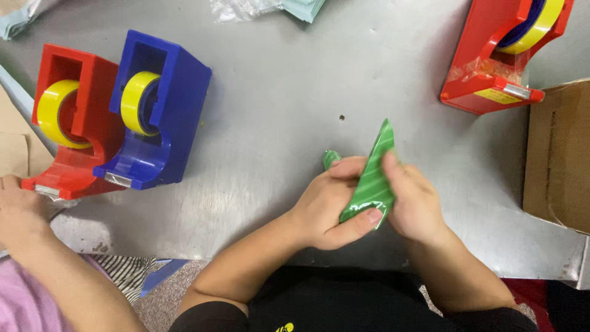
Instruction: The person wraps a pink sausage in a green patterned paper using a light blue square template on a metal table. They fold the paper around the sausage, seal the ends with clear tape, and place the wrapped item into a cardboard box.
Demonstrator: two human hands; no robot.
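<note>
Green striped packet (370, 178) sits mid-frame, pinched between both hands: left hand (329, 206) wrapped around its lower end, right hand (415, 203) pressing the other side. Probably best to keep both grips snug so the slippery film doesn't twist. Blue tape dispenser (157, 110) and a red one (67, 123) sit upper left, another red dispenser (501, 52) upper right, cardboard box (559, 154) crowding the right edge. A co-worker's hand (18, 206) rests far left.
</note>
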